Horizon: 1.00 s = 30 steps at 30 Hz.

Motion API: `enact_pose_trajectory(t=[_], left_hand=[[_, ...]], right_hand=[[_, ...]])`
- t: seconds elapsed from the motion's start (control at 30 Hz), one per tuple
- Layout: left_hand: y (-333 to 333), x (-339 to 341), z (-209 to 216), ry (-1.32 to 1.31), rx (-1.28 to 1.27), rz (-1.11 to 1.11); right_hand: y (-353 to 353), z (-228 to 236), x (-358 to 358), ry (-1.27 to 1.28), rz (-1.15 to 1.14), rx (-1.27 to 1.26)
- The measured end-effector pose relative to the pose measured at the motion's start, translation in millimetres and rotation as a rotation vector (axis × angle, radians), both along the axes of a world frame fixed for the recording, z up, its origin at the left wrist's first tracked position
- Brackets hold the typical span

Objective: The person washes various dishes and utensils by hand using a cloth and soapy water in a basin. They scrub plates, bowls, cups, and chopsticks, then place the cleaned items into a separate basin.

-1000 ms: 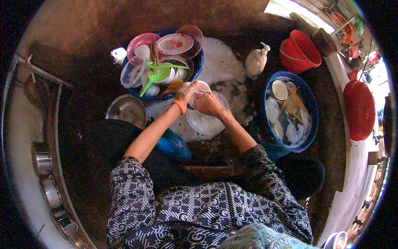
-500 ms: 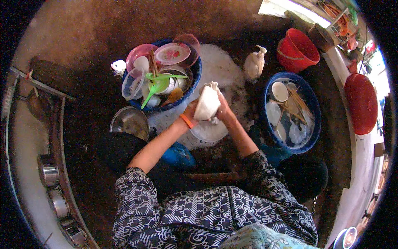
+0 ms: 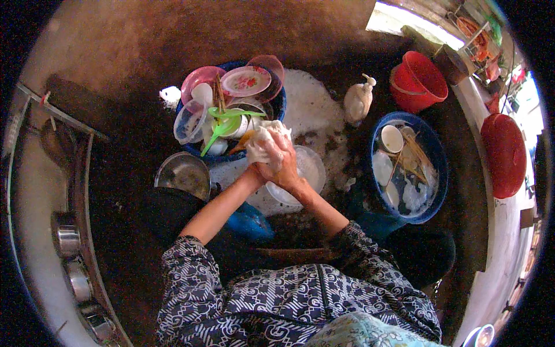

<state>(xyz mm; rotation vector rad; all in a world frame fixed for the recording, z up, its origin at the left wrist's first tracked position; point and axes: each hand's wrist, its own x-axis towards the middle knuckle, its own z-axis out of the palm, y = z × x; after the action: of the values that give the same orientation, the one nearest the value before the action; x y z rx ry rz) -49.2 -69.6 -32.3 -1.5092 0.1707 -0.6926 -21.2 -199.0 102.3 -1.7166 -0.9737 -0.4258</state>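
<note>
My two hands are pressed together around a white bowl and a soapy white cloth (image 3: 263, 144), just right of the loaded blue tub. My left hand (image 3: 261, 169) is closed on the bowl from below, mostly covered by the other hand. Across the top lies my right hand (image 3: 283, 162), its fingers closed over the sudsy cloth. Bowl and cloth are hard to tell apart under the foam. Below my right wrist, a clear basin (image 3: 312, 168) holding whitish suds stands on the foamy floor.
A blue tub (image 3: 281, 107) at the left is piled with a floral plate (image 3: 246, 81), pink bowls, a green ladle (image 3: 219, 128) and chopsticks. Another blue tub (image 3: 440, 173) at the right holds water and dishes. A metal bowl (image 3: 182, 176), a pump bottle (image 3: 358, 103) and red buckets (image 3: 417, 84) stand around.
Both hands have moved left, toward the loaded tub. My right hand has swung from the bowl's right side over its top, and the bowl's smooth side is now covered.
</note>
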Motion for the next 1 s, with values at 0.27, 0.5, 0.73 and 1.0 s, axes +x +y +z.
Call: enact_pose_trajectory(t=[0.27,0.5,0.73,1.0], left_hand=[[-24,10,45,-0.945,2.762,0.276],[-23,22,47,-0.988,3.578,1.158],[15,37,1,-0.433,2.174,0.877],[38,32,34,-0.088,2.753,0.657]], right_hand=[[-13,-18,73,0.724,0.116,0.095],[-18,-35,47,0.648,0.020,0.271],[-6,-6,7,0.518,-0.014,0.104],[-9,10,22,0.846,0.257,0.477]])
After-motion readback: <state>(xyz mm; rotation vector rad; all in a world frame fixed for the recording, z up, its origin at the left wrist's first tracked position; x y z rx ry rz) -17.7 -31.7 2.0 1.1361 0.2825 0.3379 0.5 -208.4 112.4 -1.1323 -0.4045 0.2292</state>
